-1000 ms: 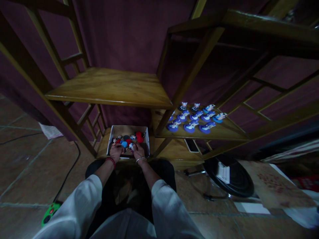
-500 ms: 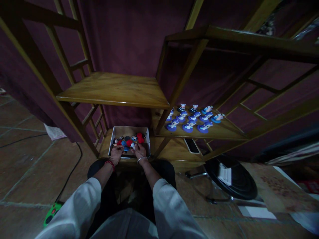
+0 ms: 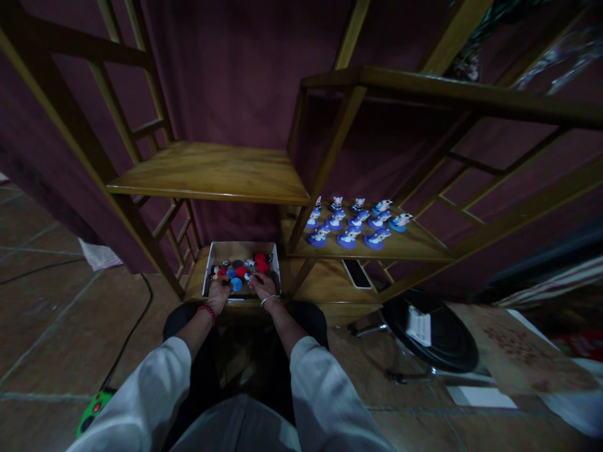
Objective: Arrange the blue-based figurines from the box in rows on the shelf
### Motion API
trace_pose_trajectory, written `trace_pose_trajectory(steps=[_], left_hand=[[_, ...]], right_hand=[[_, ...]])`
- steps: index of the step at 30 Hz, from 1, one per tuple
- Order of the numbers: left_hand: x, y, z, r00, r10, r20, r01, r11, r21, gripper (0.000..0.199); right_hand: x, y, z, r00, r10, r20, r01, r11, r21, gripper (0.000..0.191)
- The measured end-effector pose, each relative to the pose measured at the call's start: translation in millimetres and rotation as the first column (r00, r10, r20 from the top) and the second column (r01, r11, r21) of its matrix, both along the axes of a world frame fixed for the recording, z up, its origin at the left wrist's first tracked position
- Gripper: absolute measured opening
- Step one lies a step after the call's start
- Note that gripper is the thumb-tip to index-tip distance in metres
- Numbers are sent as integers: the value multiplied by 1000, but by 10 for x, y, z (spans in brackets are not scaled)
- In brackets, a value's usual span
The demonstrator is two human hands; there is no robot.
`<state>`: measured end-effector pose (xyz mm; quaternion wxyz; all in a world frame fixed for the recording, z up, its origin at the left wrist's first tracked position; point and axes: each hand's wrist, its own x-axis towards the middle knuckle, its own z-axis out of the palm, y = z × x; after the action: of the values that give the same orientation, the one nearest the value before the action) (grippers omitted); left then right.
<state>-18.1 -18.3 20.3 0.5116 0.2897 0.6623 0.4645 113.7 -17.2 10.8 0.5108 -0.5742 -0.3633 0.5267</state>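
Observation:
A white-edged cardboard box [image 3: 277, 270] sits on the low wooden shelf with several small red, blue and dark figurines inside. My left hand [image 3: 219, 294], with a red bead bracelet at its wrist, reaches over the front left of the box, its fingertips closed at the edge of a round blue base [image 3: 236, 284]. On the right, my right hand [image 3: 262, 286], wearing a silver bangle, is pinched on a small white and blue figurine [image 3: 249, 277]. The finer details of both grips are too small to tell.
Several purple-haired figurines [image 3: 349, 236] stand on the shelf at the right. A phone [image 3: 357, 274] lies on the lower shelf. A bare wooden shelf [image 3: 211, 172] hangs above the box. A black round stool [image 3: 431, 333] is at the right.
The blue base now shows flat and round between my hands, where it was more tilted before. My hands have stayed over the box. The view has shifted slightly.

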Motion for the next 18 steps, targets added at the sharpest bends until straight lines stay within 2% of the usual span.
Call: trace_pose_trajectory(steps=[5,9,13,18], left_hand=[[39,-1,5,999,-40,16,41,999,-19,20],[70,-20,64,998,-48,44,48,999,-15,20],[102,-61,144,996,-30,79,31,1000,-3,19],[164,-134,218,991,11,130,-12,1000,13,12]], right_hand=[[58,3,-13,1000,-20,-1,20,1000,-8,25],[91,11,-16,998,-51,-24,50,998,-32,26],[108,-13,44,992,-110,-55,106,992,-67,26],[128,-51,115,990,-141,-17,140,987,-80,28]])
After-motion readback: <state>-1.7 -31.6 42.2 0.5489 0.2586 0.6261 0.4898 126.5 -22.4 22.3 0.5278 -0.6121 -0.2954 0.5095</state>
